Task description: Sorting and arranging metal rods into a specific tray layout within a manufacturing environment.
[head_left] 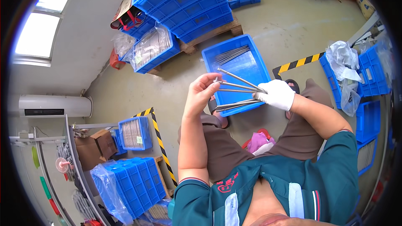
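My right hand, in a white glove, grips a fanned bunch of thin metal rods by one end. My bare left hand pinches the tips of the upper rods at the other end. Both hands are held above a blue plastic crate on the floor in front of my knees. More metal rods lie in the crate's far corner.
A stack of blue crates sits on a wooden pallet beyond. More blue crates stand at lower left and at right, with crumpled plastic bags. Yellow-black tape marks the floor. A pink cloth lies by my leg.
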`<state>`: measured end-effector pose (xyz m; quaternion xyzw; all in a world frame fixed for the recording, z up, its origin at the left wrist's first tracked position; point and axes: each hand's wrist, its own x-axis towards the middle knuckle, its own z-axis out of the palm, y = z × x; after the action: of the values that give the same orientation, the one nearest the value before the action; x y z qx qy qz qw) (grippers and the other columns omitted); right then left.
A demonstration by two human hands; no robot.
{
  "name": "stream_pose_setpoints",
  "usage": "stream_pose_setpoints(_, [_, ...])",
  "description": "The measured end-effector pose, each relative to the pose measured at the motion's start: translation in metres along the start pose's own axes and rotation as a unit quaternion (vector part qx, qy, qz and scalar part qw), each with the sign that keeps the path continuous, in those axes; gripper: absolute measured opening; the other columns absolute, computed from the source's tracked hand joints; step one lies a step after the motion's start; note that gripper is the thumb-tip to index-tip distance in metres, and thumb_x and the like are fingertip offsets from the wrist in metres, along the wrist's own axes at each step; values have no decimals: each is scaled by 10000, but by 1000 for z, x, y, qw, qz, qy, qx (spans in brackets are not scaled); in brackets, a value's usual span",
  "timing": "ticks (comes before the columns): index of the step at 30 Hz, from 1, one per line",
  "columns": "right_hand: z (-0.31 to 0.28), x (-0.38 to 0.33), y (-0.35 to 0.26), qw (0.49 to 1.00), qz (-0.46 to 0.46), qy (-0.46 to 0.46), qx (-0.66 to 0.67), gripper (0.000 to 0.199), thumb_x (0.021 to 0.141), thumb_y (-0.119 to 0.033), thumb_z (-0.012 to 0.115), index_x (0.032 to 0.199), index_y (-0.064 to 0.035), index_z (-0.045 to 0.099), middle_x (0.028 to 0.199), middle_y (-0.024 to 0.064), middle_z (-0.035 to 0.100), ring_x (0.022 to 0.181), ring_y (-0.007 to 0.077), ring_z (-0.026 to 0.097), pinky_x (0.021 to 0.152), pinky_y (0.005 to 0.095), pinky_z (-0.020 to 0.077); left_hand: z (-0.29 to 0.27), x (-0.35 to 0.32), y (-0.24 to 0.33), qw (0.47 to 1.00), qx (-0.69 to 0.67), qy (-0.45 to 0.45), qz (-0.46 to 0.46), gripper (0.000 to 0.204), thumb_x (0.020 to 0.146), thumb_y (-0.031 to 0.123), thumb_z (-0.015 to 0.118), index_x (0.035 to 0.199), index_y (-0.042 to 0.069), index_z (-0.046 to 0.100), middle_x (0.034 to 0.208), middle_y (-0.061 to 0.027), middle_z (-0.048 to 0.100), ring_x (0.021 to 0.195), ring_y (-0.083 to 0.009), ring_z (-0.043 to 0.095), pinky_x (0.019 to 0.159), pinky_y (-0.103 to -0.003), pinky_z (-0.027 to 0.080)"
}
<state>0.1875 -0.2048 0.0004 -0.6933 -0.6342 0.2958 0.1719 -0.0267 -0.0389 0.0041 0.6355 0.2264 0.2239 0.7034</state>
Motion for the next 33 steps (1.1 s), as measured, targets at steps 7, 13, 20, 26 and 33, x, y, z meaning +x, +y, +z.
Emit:
stream_pose_setpoints(7, [2,1,4,993,16,-59,98,460,892,-483,487,790,-54,619,695,169,605,666,342,579,632,396,442,-6,-4,4,999,46,-2,-10,254,885,103,606,1113,-8,585,954,-64,655,855,-92,607,661,-194,468])
stream_pose_setpoints(13, [1,2,1,992,26,-92,87,496,886,-513,475,804,-47,627,731,184,605,709,354,576,664,397,439,-14,1,7,998,23,46,35,241,905,126,587,1094,-24,586,922,-97,664,913,-150,607,871,-287,450])
stream_pose_setpoints(20, [-1,1,-5,991,9,-126,36,469,894,-489,464,866,-57,643,803,192,618,770,361,587,699,413,445,-6,3,2,999,29,-1,-22,259,902,165,604,1092,-11,600,911,-85,665,886,-137,608,809,-268,460])
stream_pose_setpoints(26, [-4,-1,-4,991,2,-132,39,463,900,-478,459,857,-55,642,794,188,617,763,356,587,691,409,445,-5,1,4,999,19,-25,-43,267,889,159,620,1105,5,598,932,-71,666,842,-103,600,699,-220,460])
stream_pose_setpoints(33, [-1,0,-1,976,-18,-175,131,467,906,-471,451,837,-48,635,783,187,625,748,343,597,681,405,449,-3,2,7,997,-18,-63,-39,307,858,138,650,1131,13,583,967,-60,663,816,-59,583,639,-175,430])
